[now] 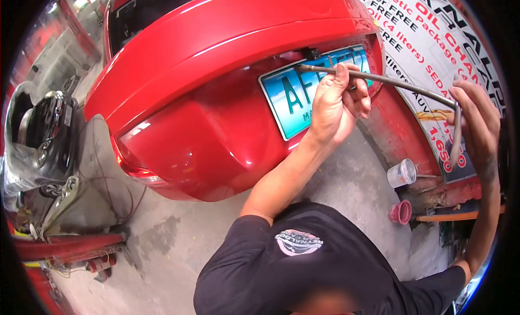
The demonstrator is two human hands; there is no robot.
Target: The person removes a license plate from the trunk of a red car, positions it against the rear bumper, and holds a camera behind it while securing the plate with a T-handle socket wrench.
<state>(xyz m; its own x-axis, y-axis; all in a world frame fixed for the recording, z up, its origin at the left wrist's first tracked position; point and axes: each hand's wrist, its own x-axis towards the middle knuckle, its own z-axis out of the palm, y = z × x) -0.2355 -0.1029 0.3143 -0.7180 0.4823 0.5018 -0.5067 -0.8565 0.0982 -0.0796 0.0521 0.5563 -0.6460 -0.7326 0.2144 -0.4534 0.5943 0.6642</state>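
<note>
A long dark metal rod (pixel 401 83) runs across the front of the blue-green licence plate (pixel 288 111) on the red car (pixel 216 109). Its left tip lies over the plate's upper edge; whether they touch, I cannot tell. My left hand (pixel 336 101) pinches the rod between thumb and fingers, hiding part of the plate. At the right, my right hand (pixel 476 117) holds the rod near its bend, where a short arm of the rod points downward. The trunk lid above the plate looks closed.
A printed banner (pixel 428 60) covers the right side. Below it stand a white tub (pixel 402 173) and a pink cup (pixel 400 212). Plastic-wrapped black parts (pixel 51 128) sit at the left, above a red metal frame (pixel 76 247). A hose (pixel 116 193) lies on the concrete floor (pixel 179 250).
</note>
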